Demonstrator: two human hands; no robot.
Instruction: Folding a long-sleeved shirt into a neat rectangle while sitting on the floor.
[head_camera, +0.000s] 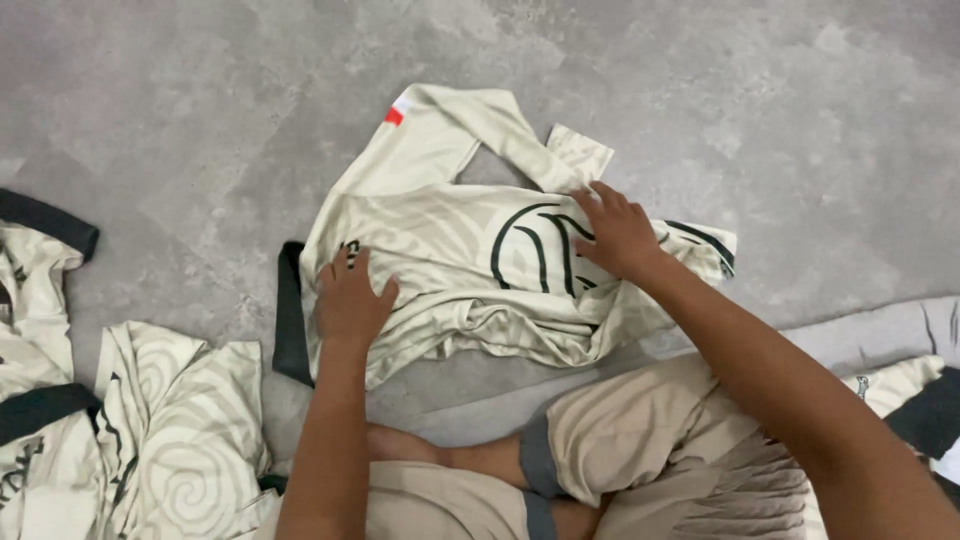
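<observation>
While the grey concrete floor (820, 120) carries it, the cream long-sleeved jersey with swirl pattern (450, 270) lies crumpled, long axis running left to right. Both hands press it flat, fingers spread: left hand (350, 300) by the black hem, right hand (615, 232) on the black emblem.

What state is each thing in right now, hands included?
Cream long-sleeved shirt: spread on the grey floor, partly folded, wrinkled.
Left hand: flat on the shirt, fingers spread.
Right hand: flat on the shirt's dark emblem.
Pile of matching shirts: crumpled, untouched, at left.
</observation>
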